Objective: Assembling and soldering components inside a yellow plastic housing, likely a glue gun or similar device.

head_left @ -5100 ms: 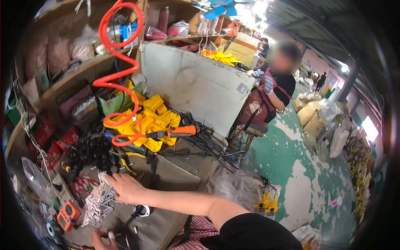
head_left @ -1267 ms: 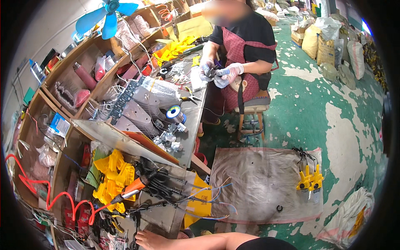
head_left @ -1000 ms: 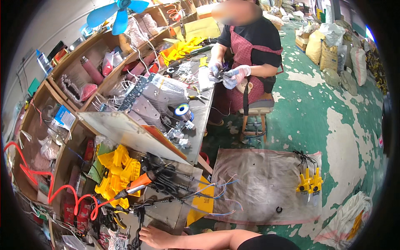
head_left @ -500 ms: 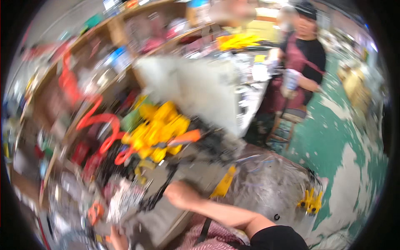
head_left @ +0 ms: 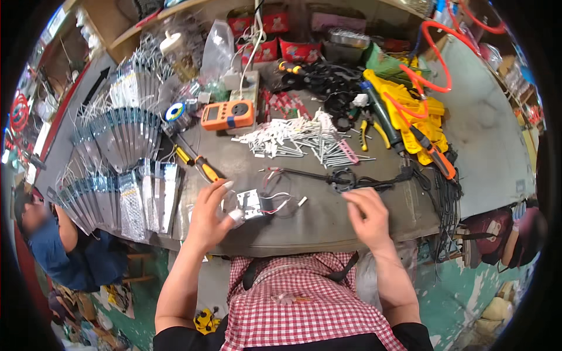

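the left hand [head_left: 208,215] is spread, thumb and forefinger well parted and pinching nothing that shows. a small wired metal plate [head_left: 250,203] lies just right of its thumb; whether they touch i cannot tell. beyond those fingertips is a yellow-handled screwdriver [head_left: 208,171], and farther off an orange multimeter [head_left: 225,115].

the right hand [head_left: 370,216] is loosely curled with a gap between thumb and fingers, its grip empty. a black power cord [head_left: 377,185] runs just past its fingertips, with yellow-handled pliers [head_left: 364,136] farther out. a heap of white-sleeved metal pins [head_left: 293,137] sits beyond and between both hands.

a second ago only the right hand showed, near the cord, and the view faced a seated co-worker; now both hands are over the workbench [head_left: 316,225], and that co-worker is cut to a part at the right rim.
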Demonstrator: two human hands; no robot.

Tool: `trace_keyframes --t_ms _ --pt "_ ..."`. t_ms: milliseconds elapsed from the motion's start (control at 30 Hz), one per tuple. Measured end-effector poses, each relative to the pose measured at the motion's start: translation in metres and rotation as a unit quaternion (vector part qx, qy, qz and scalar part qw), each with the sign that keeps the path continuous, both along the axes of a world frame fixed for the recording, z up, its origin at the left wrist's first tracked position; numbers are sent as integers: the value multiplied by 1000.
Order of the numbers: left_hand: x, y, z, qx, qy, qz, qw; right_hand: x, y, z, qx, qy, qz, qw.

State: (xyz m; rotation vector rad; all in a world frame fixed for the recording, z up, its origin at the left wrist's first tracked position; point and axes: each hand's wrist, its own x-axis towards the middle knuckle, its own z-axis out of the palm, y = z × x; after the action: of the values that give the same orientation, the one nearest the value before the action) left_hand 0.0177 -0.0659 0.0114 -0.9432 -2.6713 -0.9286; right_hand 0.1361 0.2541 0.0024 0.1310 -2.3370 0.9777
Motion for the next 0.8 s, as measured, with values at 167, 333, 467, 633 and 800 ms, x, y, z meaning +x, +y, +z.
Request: trace_keyframes --t_ms 167,333,467,633,800 --pt "-3 4 2 -27 -16 -85 996 -60 -62 23 51 -31 148 987" --pt "-3 13 -8 -37 -40 -60 997 -85 -87 7 164 -96 189 963" --pt "-9 23 -8 -36 -40 -88 995 -88 -80 -10 44 -108 197 973" --pt "-15 37 -13 -49 -58 -112 991 -104 -75 -8 16 -109 72 991" --pt "-14 44 -18 -68 -63 -102 991 -124 -67 -23 126 -145 60 980"
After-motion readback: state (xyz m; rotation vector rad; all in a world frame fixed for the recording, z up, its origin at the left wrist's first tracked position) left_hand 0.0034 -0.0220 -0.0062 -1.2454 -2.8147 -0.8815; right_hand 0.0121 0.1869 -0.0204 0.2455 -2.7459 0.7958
